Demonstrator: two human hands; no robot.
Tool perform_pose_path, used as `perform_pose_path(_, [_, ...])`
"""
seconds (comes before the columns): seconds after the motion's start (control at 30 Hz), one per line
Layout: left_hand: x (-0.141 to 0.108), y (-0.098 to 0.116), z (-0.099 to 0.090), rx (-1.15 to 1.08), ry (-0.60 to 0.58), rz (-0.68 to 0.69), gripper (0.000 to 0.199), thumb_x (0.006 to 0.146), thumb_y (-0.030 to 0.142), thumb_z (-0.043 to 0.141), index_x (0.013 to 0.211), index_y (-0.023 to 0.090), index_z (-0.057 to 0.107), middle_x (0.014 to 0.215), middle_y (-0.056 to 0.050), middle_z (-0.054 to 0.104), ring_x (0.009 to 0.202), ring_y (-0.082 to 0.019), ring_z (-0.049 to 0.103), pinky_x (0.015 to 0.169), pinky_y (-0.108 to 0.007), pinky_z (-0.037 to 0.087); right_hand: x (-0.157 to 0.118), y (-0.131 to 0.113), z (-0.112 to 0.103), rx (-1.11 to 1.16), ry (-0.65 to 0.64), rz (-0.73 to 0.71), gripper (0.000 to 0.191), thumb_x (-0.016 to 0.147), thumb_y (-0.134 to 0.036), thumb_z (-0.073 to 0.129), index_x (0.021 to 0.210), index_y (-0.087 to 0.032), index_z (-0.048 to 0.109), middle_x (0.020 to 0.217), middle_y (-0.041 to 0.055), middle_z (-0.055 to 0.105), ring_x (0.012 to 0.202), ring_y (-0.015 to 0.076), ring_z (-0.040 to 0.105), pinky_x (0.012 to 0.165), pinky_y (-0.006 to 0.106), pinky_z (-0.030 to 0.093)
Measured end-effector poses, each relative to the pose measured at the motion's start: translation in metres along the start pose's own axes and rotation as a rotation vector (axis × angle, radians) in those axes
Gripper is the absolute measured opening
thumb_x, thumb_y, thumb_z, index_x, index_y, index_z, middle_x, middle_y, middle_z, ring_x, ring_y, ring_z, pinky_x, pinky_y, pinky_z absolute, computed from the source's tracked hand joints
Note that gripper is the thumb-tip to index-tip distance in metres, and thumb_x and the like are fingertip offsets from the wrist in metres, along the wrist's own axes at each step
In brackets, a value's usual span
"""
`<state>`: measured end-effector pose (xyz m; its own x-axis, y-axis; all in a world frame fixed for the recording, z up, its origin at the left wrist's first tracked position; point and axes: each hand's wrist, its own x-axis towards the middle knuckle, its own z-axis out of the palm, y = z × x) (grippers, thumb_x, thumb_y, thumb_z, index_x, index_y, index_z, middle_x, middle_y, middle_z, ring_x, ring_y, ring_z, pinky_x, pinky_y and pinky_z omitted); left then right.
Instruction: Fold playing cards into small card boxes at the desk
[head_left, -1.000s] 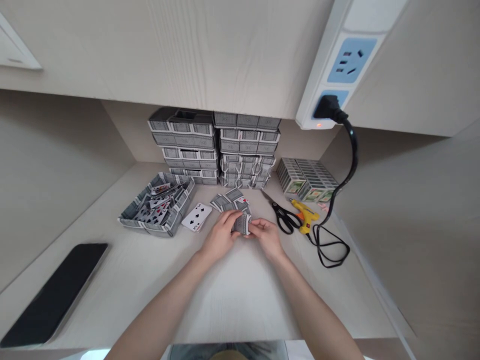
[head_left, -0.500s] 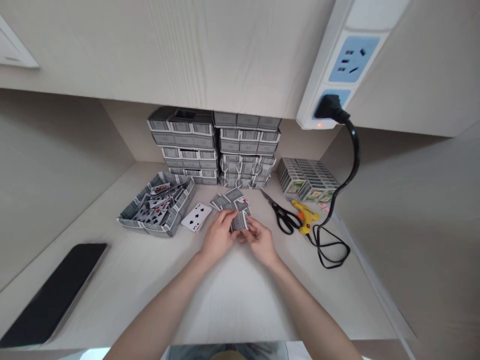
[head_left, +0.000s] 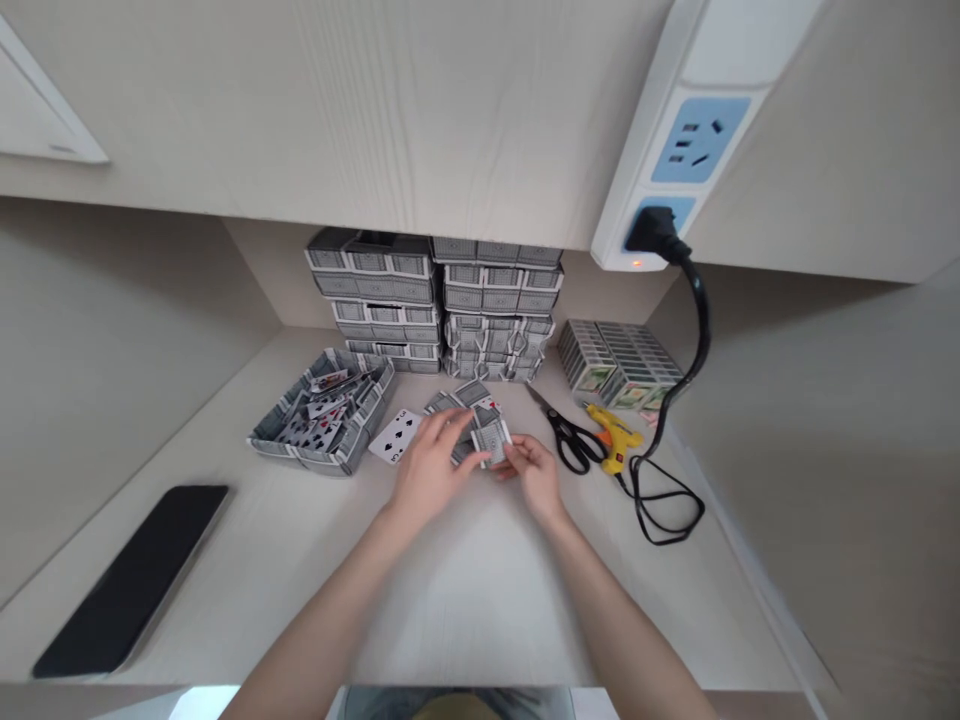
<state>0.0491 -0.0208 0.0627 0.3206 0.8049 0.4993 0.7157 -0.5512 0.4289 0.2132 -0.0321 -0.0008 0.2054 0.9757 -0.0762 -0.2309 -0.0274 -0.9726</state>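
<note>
A small folded piece of grey-backed playing card [head_left: 491,440] is pinched between the thumb and fingers of my right hand [head_left: 534,472]. My left hand [head_left: 436,455] hovers just left of it, thumb and fingers apart, the thumb near the piece's lower left edge. Behind and beneath the hands lie more grey-backed cards [head_left: 471,392] in a loose pile, one showing a red heart. A spade card [head_left: 393,437] lies face up left of my left hand, partly behind it.
At left stand a card-built tray [head_left: 349,462] of loose cards and a black phone-like slab [head_left: 131,580]. Stacked card boxes [head_left: 499,290] rise behind. At right are black scissors [head_left: 574,440], a yellow glue gun [head_left: 615,438], its cable and card packs [head_left: 622,365].
My left hand has opened and moved slightly left off the folded piece. My right hand has shifted a little right with it, and more of the piece shows.
</note>
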Motion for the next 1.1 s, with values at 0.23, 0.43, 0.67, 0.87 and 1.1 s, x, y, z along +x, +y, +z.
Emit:
perform_pose_path(0.23, [-0.031,-0.034,-0.108,0.311,0.003,-0.479,0.033,0.078,0.044,0.048,0.103,0.026,0.059,0.091,-0.001,0.066,0.077,-0.019,0.062,0.070,-0.031,0.049,0.010,-0.002,-0.010,0.076,0.142,0.056,0.035,0.062,-0.047,0.066,0.077,-0.016,0.058,0.056,0.0017,0.063,0.044,0.0169,0.058,0.042,0.027,0.045])
perform_pose_path(0.43, [-0.115,-0.082,-0.125,0.698,0.157,-0.613,0.059,0.079,0.045,0.040,0.130,0.017,0.033,0.120,-0.014,0.052,0.107,-0.033,0.050,0.085,-0.047,0.043,0.009,-0.001,-0.008,0.040,0.120,0.068,0.034,0.066,-0.047,0.063,0.079,-0.016,0.058,0.057,0.0026,0.064,0.044,0.0159,0.057,0.043,0.027,0.045])
perform_pose_path(0.67, [-0.146,-0.103,-0.122,0.699,-0.010,-0.772,0.075,0.079,0.050,0.037,0.137,0.009,0.013,0.132,-0.024,0.035,0.119,-0.038,0.037,0.094,-0.056,0.031,0.006,0.000,-0.010,-0.005,0.080,0.043,0.036,0.066,-0.049,0.063,0.080,-0.016,0.058,0.056,0.0021,0.062,0.044,0.0160,0.056,0.044,0.028,0.045])
perform_pose_path(0.87, [-0.128,-0.081,-0.121,0.585,0.255,-0.683,0.065,0.076,0.046,0.047,0.133,0.036,0.016,0.135,-0.003,0.037,0.119,-0.034,0.039,0.093,-0.056,0.036,0.007,0.002,-0.012,-0.043,0.064,0.021,0.041,0.065,-0.052,0.062,0.084,-0.016,0.059,0.058,0.0031,0.063,0.046,0.0180,0.058,0.045,0.030,0.047])
perform_pose_path(1.1, [-0.074,-0.041,-0.062,0.250,-0.023,-0.224,0.033,0.082,0.027,0.043,0.114,0.021,0.046,0.115,-0.006,0.054,0.108,-0.020,0.050,0.093,-0.034,0.041,0.003,0.004,-0.006,-0.180,0.045,-0.026,0.049,0.066,-0.048,0.062,0.101,-0.014,0.058,0.064,0.0041,0.065,0.046,0.0161,0.056,0.043,0.028,0.046])
